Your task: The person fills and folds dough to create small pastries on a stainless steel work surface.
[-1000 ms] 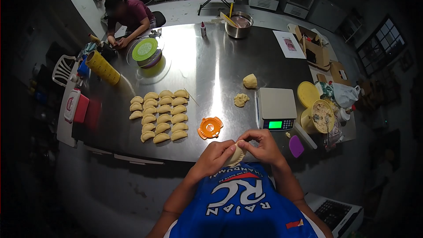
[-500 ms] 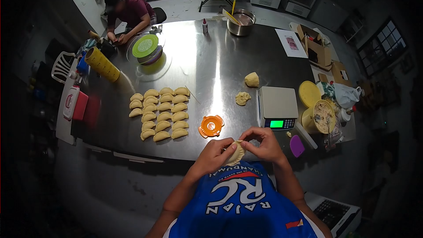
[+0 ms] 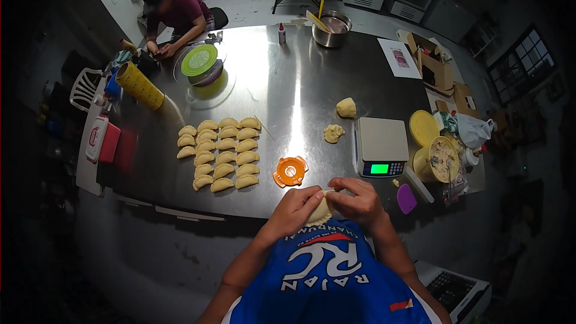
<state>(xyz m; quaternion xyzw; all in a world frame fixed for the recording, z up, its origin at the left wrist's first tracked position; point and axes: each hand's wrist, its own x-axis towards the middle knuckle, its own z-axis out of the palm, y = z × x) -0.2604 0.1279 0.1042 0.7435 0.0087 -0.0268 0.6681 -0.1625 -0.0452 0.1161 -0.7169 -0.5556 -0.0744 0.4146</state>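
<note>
A pale half-moon dumpling (image 3: 321, 212) is held up between my two hands, just past the table's near edge. My left hand (image 3: 296, 209) grips its left side, thumb against the dough. The fingers of my right hand (image 3: 359, 201) pinch the dumpling's upper right edge. On the steel table beyond sits an orange dumpling mold (image 3: 290, 171), lying opened flat. Several shaped dumplings (image 3: 225, 157) stand in rows to the left. Two lumps of dough, a rounder one (image 3: 346, 107) and a rougher one (image 3: 333, 134), lie beside the scale.
A digital scale (image 3: 380, 144) stands right of the mold, with a purple scraper (image 3: 406, 198) near it. Farther right is a tub of filling (image 3: 436, 162). A steel pot (image 3: 332, 31) stands at the back. Another person (image 3: 180, 15) sits at the far left corner.
My right fingers have curled closer together at the dumpling's edge. The dumpling has turned slightly in my hands. The camera view has shifted a little; the things on the table stay put.
</note>
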